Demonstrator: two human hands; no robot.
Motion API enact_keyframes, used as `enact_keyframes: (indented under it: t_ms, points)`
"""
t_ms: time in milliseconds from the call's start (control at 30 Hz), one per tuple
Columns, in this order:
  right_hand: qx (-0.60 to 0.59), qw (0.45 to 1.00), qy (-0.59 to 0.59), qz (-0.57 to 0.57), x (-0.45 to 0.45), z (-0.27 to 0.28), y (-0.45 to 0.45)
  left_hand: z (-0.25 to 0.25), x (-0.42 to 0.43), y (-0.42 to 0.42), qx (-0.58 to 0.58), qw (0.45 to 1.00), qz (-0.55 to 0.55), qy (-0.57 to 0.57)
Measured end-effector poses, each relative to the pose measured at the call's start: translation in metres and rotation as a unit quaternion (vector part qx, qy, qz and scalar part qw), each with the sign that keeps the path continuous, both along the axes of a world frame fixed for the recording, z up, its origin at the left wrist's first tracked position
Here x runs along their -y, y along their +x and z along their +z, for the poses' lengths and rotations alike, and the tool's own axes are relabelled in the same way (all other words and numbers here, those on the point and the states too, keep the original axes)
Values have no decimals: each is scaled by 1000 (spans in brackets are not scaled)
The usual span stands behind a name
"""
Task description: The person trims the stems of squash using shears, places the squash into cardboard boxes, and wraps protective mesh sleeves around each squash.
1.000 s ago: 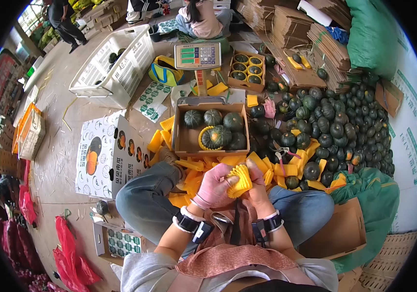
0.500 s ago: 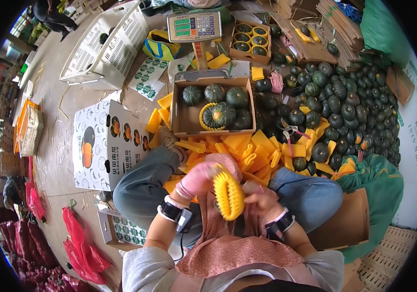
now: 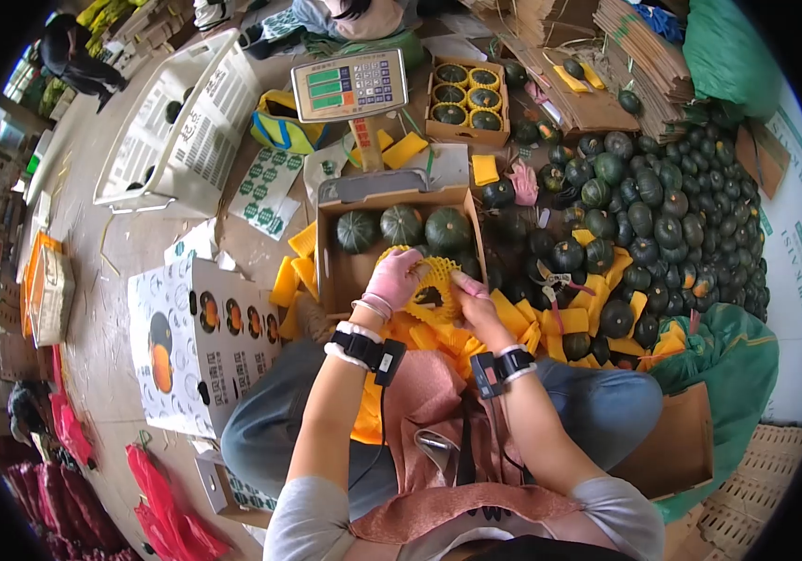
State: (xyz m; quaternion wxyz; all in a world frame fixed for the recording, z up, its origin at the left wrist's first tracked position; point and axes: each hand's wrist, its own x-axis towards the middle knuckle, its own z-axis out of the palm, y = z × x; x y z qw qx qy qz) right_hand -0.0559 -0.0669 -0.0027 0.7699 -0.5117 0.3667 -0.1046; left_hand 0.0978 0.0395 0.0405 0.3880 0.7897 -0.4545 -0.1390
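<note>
The left hand (image 3: 399, 279) and right hand (image 3: 477, 304) pinch a yellow net (image 3: 443, 277) on both sides, seemingly to keep it stretched open, by the brown box (image 3: 343, 273).

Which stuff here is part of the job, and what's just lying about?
Likely in use: left hand, right hand, yellow foam net they hold, open cardboard box, pumpkins in it.

Apparently just lying about: red plastic bag, blue-and-yellow bag, loose pink glove.
</note>
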Motion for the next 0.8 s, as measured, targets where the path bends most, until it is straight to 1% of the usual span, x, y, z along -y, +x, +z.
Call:
enact_keyframes:
  t_ms: [67,100,167,200,233,267,300,333,367,400,467,500,533,600,633,667,733,767,800]
  points:
    - [-16,989,132,-56,-5,4,21,-11,11,14,-30,997,26,61]
    - [-27,988,139,-61,-5,8,25,-29,11,22,-1,997,20,77]
    - [-47,985,153,-65,-5,15,34,-48,10,29,-166,985,21,40]
    - [-7,998,33,-55,-6,8,37,-47,7,30,-247,968,23,24]
    - [31,995,-88,-42,-9,-2,41,-45,3,30,-257,965,22,55]
    - [69,976,-206,-25,-10,-12,44,-47,-6,30,-268,963,31,7]
    - [30,978,-205,18,-11,16,45,-51,-20,30,-280,958,43,-41]
    - [9,974,-218,64,-10,16,50,-57,-32,27,-292,951,57,-86]
    - [-11,967,-227,113,-8,12,56,-67,-41,22,-364,918,105,-119]
    - [-29,959,-232,162,-9,10,61,-65,-52,23,-339,931,115,-65]
    - [-38,959,-232,156,-5,10,73,-61,-55,24,-372,916,113,-97]
    - [30,974,-186,125,-2,-4,79,-69,-55,30,-336,935,97,-50]
    - [95,982,-139,90,-2,-12,83,-62,-44,28,-302,940,107,-115]
    - [120,971,-192,74,-3,-22,85,-62,-39,36,-351,922,133,-93]
    - [134,964,-222,64,0,-24,88,-63,-37,38,-319,933,141,-91]
    - [143,947,-283,48,3,-27,91,-63,-37,39,-302,938,141,-92]
    - [158,905,-393,18,2,-28,99,-70,-36,38,-300,931,167,-126]
    - [150,888,-434,13,6,-29,102,-75,-36,38,-279,936,177,-124]
    - [132,891,-434,15,8,-28,105,-75,-35,39,-258,940,188,-120]
